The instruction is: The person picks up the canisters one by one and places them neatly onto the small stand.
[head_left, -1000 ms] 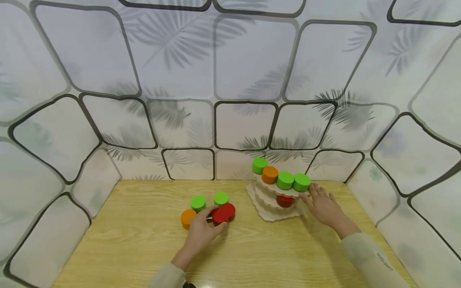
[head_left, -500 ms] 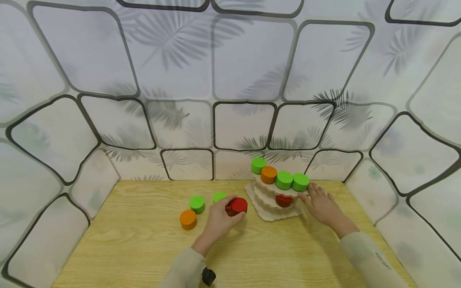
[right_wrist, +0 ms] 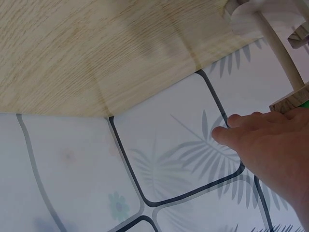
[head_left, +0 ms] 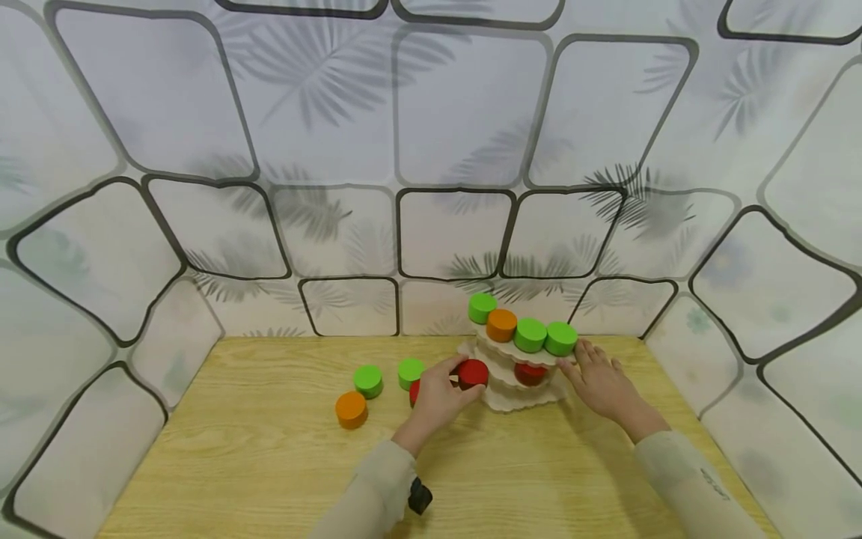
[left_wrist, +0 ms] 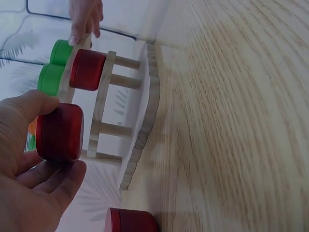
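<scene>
My left hand [head_left: 438,400] pinches a red round tin [head_left: 474,373] by its sides, thumb on one side and fingers on the other. The left wrist view shows this tin [left_wrist: 60,132] raised off the table, in front of a tiered wooden stand [head_left: 509,401]. On the stand's top tier sit green tins [head_left: 530,335] and an orange tin [head_left: 501,326]; another red tin [left_wrist: 88,70] is on the tier below. With fingers extended, my right hand [head_left: 602,385] touches the right end of the top tier.
Left of the stand, two green tins [head_left: 368,381] and an orange tin [head_left: 352,409] stand on the wooden table [head_left: 269,464]. A red tin [left_wrist: 131,220] also stands there, partly behind my left hand in the head view. Patterned walls [head_left: 465,232] enclose the back and sides.
My left hand has moved right, carrying one red tin away from the other red tin toward the stand. The right hand stays at the top tier.
</scene>
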`<act>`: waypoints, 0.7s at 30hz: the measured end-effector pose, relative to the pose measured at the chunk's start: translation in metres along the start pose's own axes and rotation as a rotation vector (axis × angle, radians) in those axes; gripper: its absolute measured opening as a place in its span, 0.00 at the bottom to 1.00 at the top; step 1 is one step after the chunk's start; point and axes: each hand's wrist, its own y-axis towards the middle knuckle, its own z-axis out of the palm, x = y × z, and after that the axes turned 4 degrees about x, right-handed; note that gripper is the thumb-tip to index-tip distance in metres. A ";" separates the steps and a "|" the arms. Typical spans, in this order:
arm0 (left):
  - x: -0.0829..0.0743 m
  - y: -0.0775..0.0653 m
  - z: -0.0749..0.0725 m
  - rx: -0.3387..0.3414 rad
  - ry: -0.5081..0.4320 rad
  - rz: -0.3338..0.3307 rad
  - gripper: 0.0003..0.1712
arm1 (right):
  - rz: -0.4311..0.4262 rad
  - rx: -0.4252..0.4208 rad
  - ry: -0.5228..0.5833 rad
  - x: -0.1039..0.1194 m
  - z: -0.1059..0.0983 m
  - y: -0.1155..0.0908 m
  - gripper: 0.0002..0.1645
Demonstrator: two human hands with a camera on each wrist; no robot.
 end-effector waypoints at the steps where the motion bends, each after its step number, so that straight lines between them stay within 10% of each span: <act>1: 0.000 0.001 0.002 0.006 0.006 -0.006 0.35 | -0.001 0.000 0.002 0.000 0.000 0.000 0.51; 21: -0.002 0.019 0.021 0.073 -0.017 -0.045 0.36 | 0.006 -0.004 0.028 -0.002 0.002 0.002 0.50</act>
